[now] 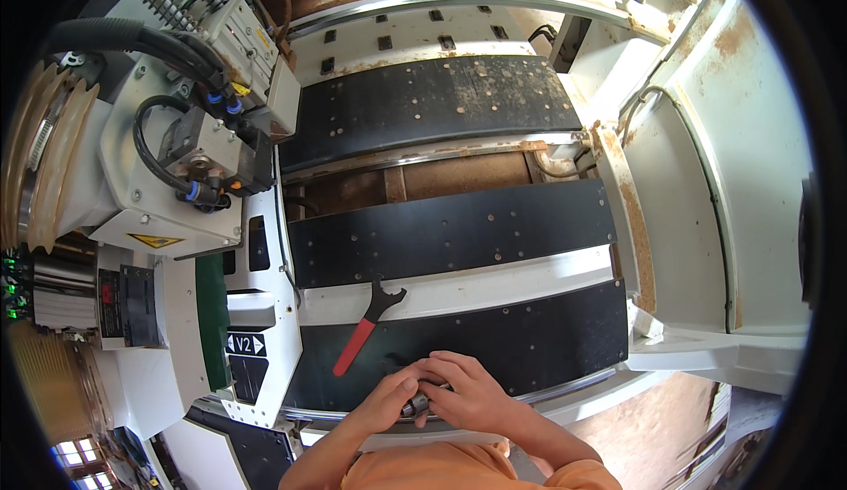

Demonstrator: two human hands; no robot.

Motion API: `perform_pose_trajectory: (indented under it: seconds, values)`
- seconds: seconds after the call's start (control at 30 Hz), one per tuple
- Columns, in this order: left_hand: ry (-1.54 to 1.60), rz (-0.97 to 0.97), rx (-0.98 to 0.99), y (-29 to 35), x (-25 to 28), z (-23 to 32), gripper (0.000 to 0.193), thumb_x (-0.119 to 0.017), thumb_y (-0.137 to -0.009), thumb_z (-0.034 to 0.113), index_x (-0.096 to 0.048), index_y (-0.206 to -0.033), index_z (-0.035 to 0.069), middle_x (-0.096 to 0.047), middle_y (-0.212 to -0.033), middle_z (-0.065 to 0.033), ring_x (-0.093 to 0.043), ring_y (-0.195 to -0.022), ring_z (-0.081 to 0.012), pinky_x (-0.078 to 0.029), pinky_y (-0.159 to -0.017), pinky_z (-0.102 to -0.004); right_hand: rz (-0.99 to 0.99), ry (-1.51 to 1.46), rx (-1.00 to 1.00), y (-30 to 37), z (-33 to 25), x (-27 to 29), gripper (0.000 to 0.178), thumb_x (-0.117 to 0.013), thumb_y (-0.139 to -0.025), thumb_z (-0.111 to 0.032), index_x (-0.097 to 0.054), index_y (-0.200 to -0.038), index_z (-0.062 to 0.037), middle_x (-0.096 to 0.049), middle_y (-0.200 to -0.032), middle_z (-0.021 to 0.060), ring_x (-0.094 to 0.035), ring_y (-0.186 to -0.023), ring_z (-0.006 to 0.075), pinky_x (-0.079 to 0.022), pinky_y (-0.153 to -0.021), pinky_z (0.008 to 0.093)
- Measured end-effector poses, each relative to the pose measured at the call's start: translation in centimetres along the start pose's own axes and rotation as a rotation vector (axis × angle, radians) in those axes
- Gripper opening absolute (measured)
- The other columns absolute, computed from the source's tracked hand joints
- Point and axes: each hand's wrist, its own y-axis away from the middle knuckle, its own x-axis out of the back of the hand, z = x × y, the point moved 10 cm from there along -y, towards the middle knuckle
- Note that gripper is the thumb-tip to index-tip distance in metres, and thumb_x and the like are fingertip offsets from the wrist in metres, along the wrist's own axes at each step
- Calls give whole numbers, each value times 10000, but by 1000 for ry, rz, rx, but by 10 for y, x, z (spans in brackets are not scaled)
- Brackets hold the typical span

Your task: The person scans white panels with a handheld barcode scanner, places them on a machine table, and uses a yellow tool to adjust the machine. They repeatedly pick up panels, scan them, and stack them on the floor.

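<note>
Working a small dark metal part (416, 404) between both hands at the near edge of the machine bed; judged step: fitting or twisting it by finger. Left hand (386, 399) is curled, fingertips pinching the part. Hook spanner (366, 324), red handle and black forked head, lies just beyond, untouched; the next move likely needs a firm grip or that tool. Right hand (472, 390) cups over the part, fingers bent. Black bed panels (459, 230) are matte, drilled, dusted with sawdust; white housing (706, 181) is rust-stained.
</note>
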Motion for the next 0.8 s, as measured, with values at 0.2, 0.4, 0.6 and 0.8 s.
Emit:
perform_pose_trajectory:
  seconds: [0.2,0.4,0.6,0.8]
  values:
    - [46,71,194,0,14,-21,555,-377,-1064,490,-535,-1273,1,-646,-1013,-98,-625,-765,-136,-483,-599,-243,-40,50,28,1,1,-7,258,-735,-700,-82,-673,-938,-5,-602,-1235,143,-552,-1207,329,-468,-972,404]
    - [-434,391,21,-2,42,-14,359,-538,-1035,332,-625,-1003,-15,-671,-867,-112,-651,-700,-217,-500,-631,-330,-105,36,-62,8,10,-25,282,-746,-737,-128,-658,-966,10,-612,-1164,147,-563,-1189,326,-470,-943,416]
    - [-715,584,-36,6,38,-1,316,-643,-969,297,-633,-925,-15,-671,-731,-180,-684,-675,-320,-516,-628,-393,-101,48,-114,16,17,-36,255,-675,-835,-168,-630,-985,32,-597,-1043,157,-579,-1055,331,-467,-887,422]
    - [-828,645,-135,9,31,19,275,-651,-953,257,-620,-919,-14,-675,-753,-193,-684,-686,-350,-519,-634,-414,-84,-32,-204,21,25,-40,236,-682,-845,-152,-622,-982,29,-586,-971,129,-566,-903,296,-461,-774,391]
